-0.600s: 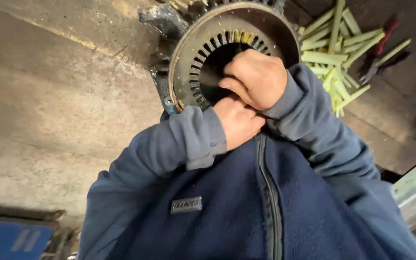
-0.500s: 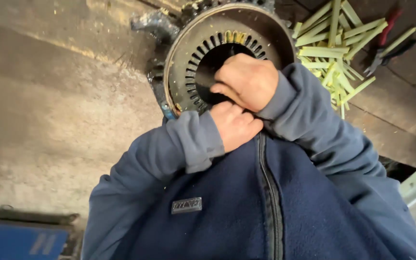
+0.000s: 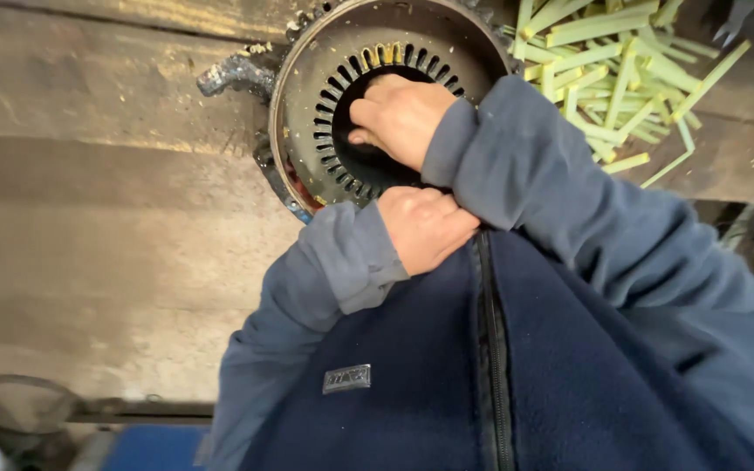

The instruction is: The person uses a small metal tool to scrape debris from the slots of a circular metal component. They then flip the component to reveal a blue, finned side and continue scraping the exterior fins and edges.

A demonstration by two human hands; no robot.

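Observation:
A round metal motor stator [image 3: 307, 96] with a ring of slots lies flat on a worn wooden bench [image 3: 106, 218]. My right hand [image 3: 399, 118] reaches into its bore, fingers curled against the slotted inner ring; what the fingertips touch is hidden. My left hand [image 3: 425, 228] is a closed fist at the stator's near rim, tucked under my right forearm. Nothing shows in that fist. Both arms wear blue fleece sleeves.
A loose pile of yellow-green strips [image 3: 608, 74] lies on the bench right of the stator. A dark tool tip [image 3: 735, 17] shows at the top right. Below the bench edge are a round grey container [image 3: 10, 410] and a blue object [image 3: 159, 449].
The view has shifted, so the stator sits higher and larger in frame. My right hand stays in the bore and my left fist stays at the near rim.

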